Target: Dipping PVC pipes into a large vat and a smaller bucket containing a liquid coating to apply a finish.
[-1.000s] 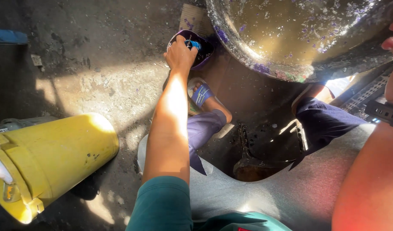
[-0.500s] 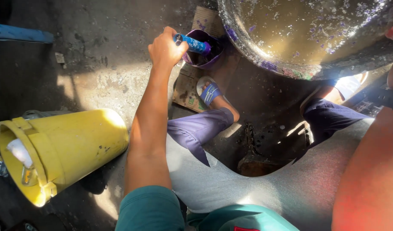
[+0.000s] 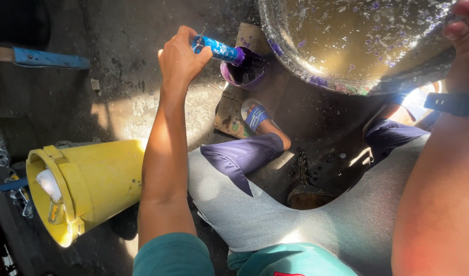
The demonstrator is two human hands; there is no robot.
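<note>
Teal short sleeve [image 3: 173, 255], grey apron [image 3: 275, 214] over dark navy trousers [image 3: 244, 153], blue strapped sandal [image 3: 255, 116], dark wristband [image 3: 454, 104] on right wrist.

My right hand [image 3: 464, 41] runs off the frame's right edge, so I can't tell its grip. The big metal basin [image 3: 357, 46] is cut off at the top, and the brush [image 3: 216, 49] tip is buried inside the purple cup [image 3: 244, 71].

left hand [image 3: 181, 56]: has drawn back from over the purple cup [image 3: 244, 69], now beside it | blue brush handle [image 3: 216, 48]: more exposed, tip dipped in cup | yellow bucket [image 3: 84, 186]: sits further into view, mouth showing
</note>
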